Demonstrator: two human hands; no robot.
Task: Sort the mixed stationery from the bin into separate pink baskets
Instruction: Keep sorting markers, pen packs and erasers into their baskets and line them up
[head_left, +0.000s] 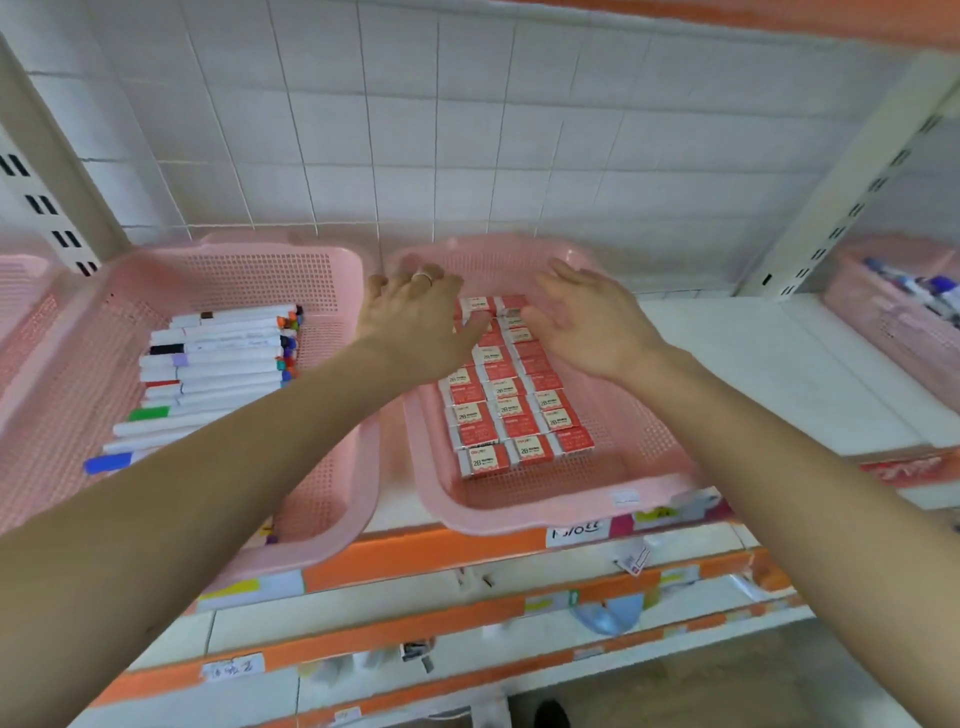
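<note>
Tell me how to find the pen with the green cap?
Find the orange-edged shelf, then the pink basket on its left, holding a row of white pens. Near the row's front end lies the green-capped pen. It alone has a bright green cap.

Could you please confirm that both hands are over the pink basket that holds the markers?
Not quite: the head view shows the left hand and the right hand over the pink basket that holds the red boxes; the markers lie in the neighbouring basket.
</note>
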